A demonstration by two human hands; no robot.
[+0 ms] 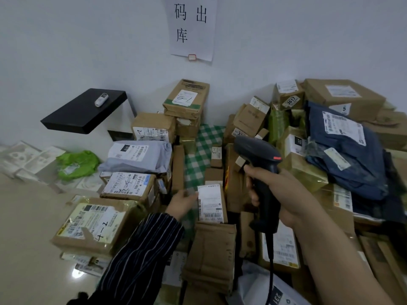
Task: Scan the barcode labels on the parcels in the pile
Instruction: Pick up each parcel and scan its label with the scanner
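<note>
Centre-right: right hand [284, 194] wrapped round matte black plastic scanner [262, 172]. Frame centre: left hand [181, 202] pinches left edge of flat cardboard parcel [211, 203], white label, wedged among boxes [233, 186]. Glossy floor [26, 238] open lower left.

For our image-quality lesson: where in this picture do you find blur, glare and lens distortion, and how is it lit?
Head view: soft, even light, no hard shadows; a glare spot on the floor lower left; left hand and the parcel label beside it slightly smeared; scanner sharper; wide-angle bending towards the edges.
</note>
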